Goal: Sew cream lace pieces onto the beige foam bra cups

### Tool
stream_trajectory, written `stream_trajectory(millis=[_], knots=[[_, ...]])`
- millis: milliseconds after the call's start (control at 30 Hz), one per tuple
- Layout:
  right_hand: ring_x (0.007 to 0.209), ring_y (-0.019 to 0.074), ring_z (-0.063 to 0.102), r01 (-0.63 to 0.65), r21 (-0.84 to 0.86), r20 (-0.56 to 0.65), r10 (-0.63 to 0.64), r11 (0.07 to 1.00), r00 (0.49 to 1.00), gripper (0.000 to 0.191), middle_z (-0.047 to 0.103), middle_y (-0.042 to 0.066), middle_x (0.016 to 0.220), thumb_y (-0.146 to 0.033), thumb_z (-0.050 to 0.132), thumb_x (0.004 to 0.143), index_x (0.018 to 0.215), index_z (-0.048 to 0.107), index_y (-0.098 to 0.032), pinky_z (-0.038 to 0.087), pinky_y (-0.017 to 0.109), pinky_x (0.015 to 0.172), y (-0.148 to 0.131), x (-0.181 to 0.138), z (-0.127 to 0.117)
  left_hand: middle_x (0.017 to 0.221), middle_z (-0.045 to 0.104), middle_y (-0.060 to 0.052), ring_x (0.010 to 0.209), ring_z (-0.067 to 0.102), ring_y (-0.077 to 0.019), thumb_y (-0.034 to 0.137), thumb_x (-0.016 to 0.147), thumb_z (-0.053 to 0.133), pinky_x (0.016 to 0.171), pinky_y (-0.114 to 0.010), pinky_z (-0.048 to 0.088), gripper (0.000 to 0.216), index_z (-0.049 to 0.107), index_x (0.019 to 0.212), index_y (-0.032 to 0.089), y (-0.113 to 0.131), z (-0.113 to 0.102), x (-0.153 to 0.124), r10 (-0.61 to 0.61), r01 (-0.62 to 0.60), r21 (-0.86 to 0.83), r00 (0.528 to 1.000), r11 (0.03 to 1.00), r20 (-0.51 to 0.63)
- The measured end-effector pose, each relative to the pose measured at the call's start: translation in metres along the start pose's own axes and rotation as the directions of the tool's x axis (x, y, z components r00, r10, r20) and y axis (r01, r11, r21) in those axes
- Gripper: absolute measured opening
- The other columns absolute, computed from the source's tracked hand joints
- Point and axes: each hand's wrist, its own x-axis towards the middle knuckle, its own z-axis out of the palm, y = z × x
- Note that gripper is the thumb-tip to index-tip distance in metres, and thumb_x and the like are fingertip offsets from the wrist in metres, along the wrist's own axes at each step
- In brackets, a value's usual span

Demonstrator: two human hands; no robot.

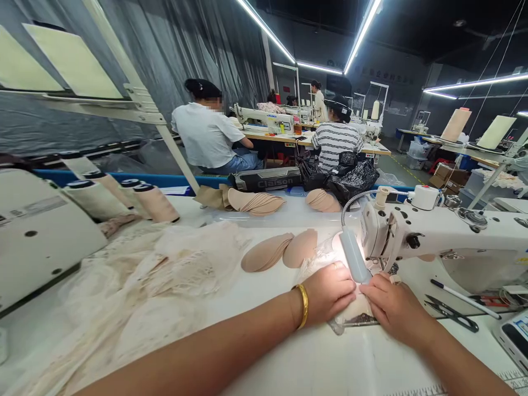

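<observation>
At the needle end of a white sewing machine point(429, 231), both of my hands are on a pale, lace-like fabric piece point(355, 309). My left hand point(332, 291), with a gold bangle at its wrist, has its fingers bent and pressed together on the fabric. Close by, my right hand point(394, 308) pinches the fabric's other side with thumb and fingers. A grey-white lamp head point(353, 256) on a bendy metal neck lights the spot and hides part of the needle area. Stacked beige cup-shaped pieces point(266, 254) lie beyond my left hand.
A heap of cream lace fabric point(165, 280) covers the table's left side, near thread cones point(154, 202). Thread snips point(451, 313) and a white pen point(466, 298) lie at right. Co-workers sit ahead, one in a white shirt point(208, 135), another in a striped shirt point(337, 143).
</observation>
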Motion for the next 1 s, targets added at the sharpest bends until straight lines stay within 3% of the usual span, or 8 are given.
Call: stream_trajectory(millis=[167, 333, 767, 1000], knots=[[0.078, 0.0219, 0.055, -0.008, 0.011, -0.014, 0.008, 1.000, 1.000, 0.030, 0.060, 0.004, 0.087, -0.003, 0.046, 0.091, 0.108, 0.062, -0.023, 0.035, 0.030, 0.057, -0.001, 0.001, 0.000, 0.078, 0.065, -0.004, 0.072, 0.055, -0.0201, 0.023, 0.096, 0.054, 0.071, -0.034, 0.049, 0.023, 0.059, 0.073, 0.020, -0.002, 0.005, 0.000, -0.005, 0.005, 0.012, 1.000, 1.000, -0.007], [0.079, 0.0223, 0.056, -0.013, 0.005, -0.017, 0.013, 1.000, 1.000, 0.029, 0.059, 0.005, 0.087, -0.004, 0.044, 0.093, 0.107, 0.062, -0.022, 0.036, 0.030, 0.056, -0.001, 0.001, 0.001, 0.081, 0.066, -0.004, 0.076, 0.059, -0.0200, 0.021, 0.095, 0.058, 0.072, -0.033, 0.048, 0.021, 0.059, 0.075, 0.019, 0.004, -0.009, 0.004, -0.030, 0.029, 0.023, 0.998, 0.999, 0.046], [0.077, 0.0221, 0.054, -0.019, 0.010, -0.016, 0.019, 1.000, 1.000, 0.027, 0.056, 0.005, 0.083, -0.004, 0.043, 0.094, 0.102, 0.061, -0.022, 0.034, 0.030, 0.055, -0.001, 0.003, 0.000, 0.089, 0.072, -0.006, 0.084, 0.065, -0.0228, 0.019, 0.093, 0.060, 0.076, -0.035, 0.054, 0.006, 0.066, 0.092, 0.020, -0.014, -0.011, 0.009, 0.045, -0.040, -0.110, 0.998, 0.993, 0.042], [0.075, 0.0210, 0.051, 0.029, -0.031, 0.008, -0.029, 0.999, 1.000, 0.031, 0.057, 0.003, 0.084, -0.002, 0.046, 0.091, 0.109, 0.062, -0.023, 0.033, 0.029, 0.057, -0.001, 0.001, -0.006, 0.088, 0.070, -0.007, 0.085, 0.064, -0.0240, 0.023, 0.095, 0.058, 0.080, -0.038, 0.053, 0.014, 0.067, 0.086, 0.021, -0.016, -0.015, 0.011, 0.079, -0.076, -0.062, 0.995, 0.995, 0.055]])
